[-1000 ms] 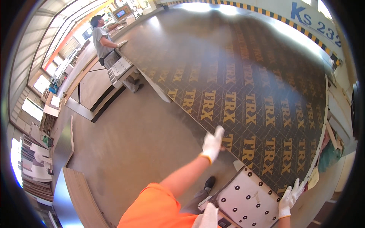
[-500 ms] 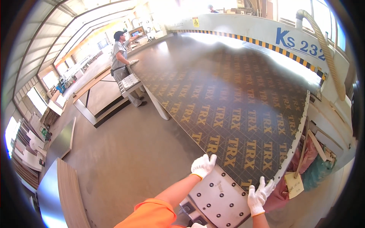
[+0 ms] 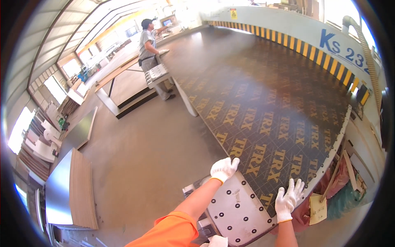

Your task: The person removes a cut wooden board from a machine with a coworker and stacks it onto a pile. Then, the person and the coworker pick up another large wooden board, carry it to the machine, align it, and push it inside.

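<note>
A large dark sheet panel (image 3: 247,119) with yellow printed lettering lies flat on the machine's bed. My left hand (image 3: 224,169), in a white glove, is closed over the panel's near-left edge, fingertips on top. Close to the panel's near-right corner, my right hand (image 3: 289,199), also gloved, rests on the surface with its fingers spread. Between my arms, a pale support table (image 3: 237,212) dotted with black studs meets the panel's near edge. Something white, partly cut off at the lower edge, cannot be made out.
A white machine beam (image 3: 284,24) with a black-and-yellow striped band (image 3: 288,40) spans the far side. One person (image 3: 149,47) stands at the far left, an arm toward a screen (image 3: 168,21). Stacked sheets (image 3: 80,189) stand lower left; red and green bags (image 3: 347,197) with offcuts lie right.
The view has shifted, so the scene sits farther right. My right hand has flattened onto the panel. The striped band shows taller, with less bright gap beneath. My left hand keeps the edge.
</note>
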A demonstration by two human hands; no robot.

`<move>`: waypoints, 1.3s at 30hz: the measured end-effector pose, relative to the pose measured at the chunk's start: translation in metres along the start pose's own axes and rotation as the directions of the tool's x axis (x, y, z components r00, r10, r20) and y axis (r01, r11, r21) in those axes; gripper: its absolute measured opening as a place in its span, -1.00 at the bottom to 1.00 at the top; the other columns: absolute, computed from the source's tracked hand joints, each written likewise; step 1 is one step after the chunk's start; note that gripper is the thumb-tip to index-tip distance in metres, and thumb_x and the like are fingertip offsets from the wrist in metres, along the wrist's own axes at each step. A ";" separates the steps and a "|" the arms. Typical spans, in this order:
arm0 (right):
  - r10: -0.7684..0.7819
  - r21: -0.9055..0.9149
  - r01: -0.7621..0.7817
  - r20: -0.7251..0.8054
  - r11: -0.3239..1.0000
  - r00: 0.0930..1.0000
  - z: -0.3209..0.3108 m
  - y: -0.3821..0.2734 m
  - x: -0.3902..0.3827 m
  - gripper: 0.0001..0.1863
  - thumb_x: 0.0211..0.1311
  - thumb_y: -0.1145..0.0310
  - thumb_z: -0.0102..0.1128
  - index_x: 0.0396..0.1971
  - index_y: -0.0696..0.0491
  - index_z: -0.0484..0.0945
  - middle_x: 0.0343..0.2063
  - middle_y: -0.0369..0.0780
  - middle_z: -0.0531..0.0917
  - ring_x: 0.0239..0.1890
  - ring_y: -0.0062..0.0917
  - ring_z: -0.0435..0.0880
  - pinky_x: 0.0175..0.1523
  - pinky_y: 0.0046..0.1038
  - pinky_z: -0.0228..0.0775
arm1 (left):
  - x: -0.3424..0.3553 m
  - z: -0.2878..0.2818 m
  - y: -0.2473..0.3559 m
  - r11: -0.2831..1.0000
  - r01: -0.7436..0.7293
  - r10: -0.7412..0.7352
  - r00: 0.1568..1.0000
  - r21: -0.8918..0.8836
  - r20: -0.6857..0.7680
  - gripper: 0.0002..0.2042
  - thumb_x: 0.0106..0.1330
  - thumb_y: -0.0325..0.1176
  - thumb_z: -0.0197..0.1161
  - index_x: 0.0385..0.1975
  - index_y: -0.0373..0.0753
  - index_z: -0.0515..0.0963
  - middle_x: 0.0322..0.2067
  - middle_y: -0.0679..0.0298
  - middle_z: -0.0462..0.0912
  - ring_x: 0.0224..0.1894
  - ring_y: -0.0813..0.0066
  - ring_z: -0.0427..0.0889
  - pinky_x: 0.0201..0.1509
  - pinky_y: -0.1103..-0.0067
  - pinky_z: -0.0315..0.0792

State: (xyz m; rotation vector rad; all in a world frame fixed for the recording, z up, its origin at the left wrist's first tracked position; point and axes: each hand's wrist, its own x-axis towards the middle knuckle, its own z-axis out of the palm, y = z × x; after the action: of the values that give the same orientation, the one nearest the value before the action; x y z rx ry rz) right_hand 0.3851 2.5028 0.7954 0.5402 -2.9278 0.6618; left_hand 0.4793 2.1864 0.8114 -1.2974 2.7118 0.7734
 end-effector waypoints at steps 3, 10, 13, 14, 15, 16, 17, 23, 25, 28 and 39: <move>-0.015 -0.013 0.015 0.017 1.000 1.000 -0.008 -0.011 0.000 -0.37 0.37 0.31 0.22 0.43 0.13 0.46 0.59 0.04 0.25 0.68 0.03 0.03 0.70 0.19 -0.30 | -0.002 -0.006 -0.003 0.999 0.026 -0.026 1.000 -0.037 0.008 -0.31 0.56 0.26 -0.10 -0.16 -0.29 0.74 -0.10 -0.14 0.79 0.01 -0.15 0.76 0.20 0.13 0.56; -0.033 -0.040 0.034 0.038 0.999 0.999 -0.003 -0.013 0.002 -0.35 0.36 0.24 0.23 0.43 0.13 0.46 0.57 0.08 0.25 0.67 0.03 0.03 0.70 0.21 -0.35 | 0.000 -0.006 -0.008 1.000 0.011 -0.010 1.000 -0.019 0.027 -0.30 0.56 0.27 -0.11 -0.08 -0.29 0.75 -0.05 -0.09 0.80 0.05 -0.09 0.76 0.20 0.17 0.57; -0.030 -0.050 0.032 0.038 0.998 0.999 -0.003 -0.018 0.002 -0.35 0.39 0.22 0.20 0.44 0.11 0.45 0.58 0.07 0.24 0.67 0.02 0.03 0.70 0.22 -0.35 | 0.002 -0.012 -0.013 0.998 -0.002 0.005 0.998 -0.061 0.059 -0.30 0.55 0.28 -0.10 -0.09 -0.29 0.76 -0.05 -0.10 0.80 0.07 -0.10 0.75 0.22 0.15 0.56; -0.018 -0.078 0.023 0.065 0.997 0.998 -0.005 -0.021 0.002 -0.36 0.42 0.19 0.18 0.45 0.10 0.44 0.59 0.06 0.23 0.68 0.00 0.03 0.71 0.19 -0.34 | 0.003 -0.012 -0.018 0.996 -0.026 0.033 0.996 -0.081 0.078 -0.30 0.54 0.28 -0.09 -0.08 -0.30 0.75 -0.04 -0.11 0.79 0.08 -0.12 0.74 0.22 0.14 0.55; -0.030 -0.082 0.035 0.055 0.996 0.998 -0.005 -0.022 0.001 -0.36 0.42 0.19 0.18 0.45 0.10 0.44 0.59 0.06 0.23 0.68 0.00 0.03 0.71 0.19 -0.34 | 0.004 -0.013 -0.023 0.994 -0.043 0.053 0.994 -0.102 0.095 -0.30 0.54 0.28 -0.07 -0.07 -0.30 0.75 -0.03 -0.12 0.78 0.10 -0.13 0.74 0.23 0.12 0.54; -0.017 -0.100 0.024 0.068 0.995 0.998 -0.006 -0.021 0.001 -0.36 0.42 0.19 0.17 0.46 0.09 0.43 0.60 0.05 0.22 0.68 0.00 0.03 0.71 0.17 -0.34 | 0.002 -0.020 -0.025 0.990 -0.076 0.093 0.985 -0.119 0.143 -0.30 0.53 0.29 -0.04 -0.02 -0.33 0.72 0.01 -0.17 0.76 0.13 -0.17 0.72 0.24 0.10 0.53; -0.006 -0.117 0.016 0.082 0.993 0.997 -0.006 -0.022 0.001 -0.36 0.43 0.18 0.16 0.46 0.08 0.43 0.60 0.04 0.22 0.68 -0.01 0.02 0.71 0.16 -0.34 | 0.003 -0.018 -0.034 0.983 -0.123 0.146 0.973 -0.134 0.178 -0.28 0.52 0.30 -0.02 0.06 -0.36 0.65 0.05 -0.22 0.74 0.15 -0.21 0.70 0.25 0.09 0.53; 0.097 -0.309 -0.053 0.129 0.949 0.987 -0.014 -0.052 0.000 -0.40 0.54 0.18 -0.01 0.52 -0.03 0.37 0.59 -0.05 0.27 0.65 -0.08 0.11 0.67 0.12 -0.16 | -0.012 -0.018 -0.111 0.926 -0.299 0.350 0.907 -0.230 0.233 -0.28 0.50 0.26 0.13 0.29 -0.36 0.47 0.17 -0.25 0.67 0.23 -0.21 0.66 0.31 0.09 0.54; 0.108 -0.410 -0.070 0.071 0.910 0.992 -0.010 -0.041 -0.004 -0.44 0.59 0.20 -0.06 0.50 -0.03 0.39 0.57 -0.07 0.30 0.64 -0.11 0.15 0.66 0.11 -0.11 | -0.032 -0.043 -0.138 0.909 -0.277 0.392 0.822 -0.312 0.412 -0.16 0.48 0.23 0.14 0.52 -0.37 0.28 0.32 -0.20 0.58 0.36 -0.20 0.57 0.44 0.15 0.44; 0.170 -0.507 -0.136 0.021 0.851 0.985 0.005 -0.054 0.004 -0.47 0.62 0.23 -0.06 0.49 0.03 0.39 0.52 -0.07 0.38 0.59 -0.17 0.26 0.64 0.00 0.02 | -0.064 -0.044 -0.225 0.745 -0.478 0.618 0.757 -0.466 0.213 -0.17 0.53 0.14 0.12 0.57 -0.42 0.19 0.46 -0.25 0.39 0.51 -0.19 0.39 0.58 0.20 0.29; 0.497 -0.607 -0.464 -0.129 0.645 0.858 0.069 -0.086 0.042 -0.43 0.72 0.09 -0.22 0.55 -0.01 0.34 0.56 -0.05 0.36 0.58 -0.14 0.31 0.62 -0.10 0.08 | -0.171 -0.123 -0.639 0.871 0.342 -0.492 0.616 0.354 0.615 -0.36 0.44 0.24 0.01 0.19 -0.16 0.69 0.22 -0.05 0.70 0.31 -0.05 0.64 0.38 0.19 0.51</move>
State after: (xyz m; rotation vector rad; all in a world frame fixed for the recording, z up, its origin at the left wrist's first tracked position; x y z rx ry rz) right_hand 0.3760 2.3866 0.7747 -0.3214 -3.0689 -0.3418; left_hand 1.0847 1.9178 0.6918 -1.1987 1.7399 0.7070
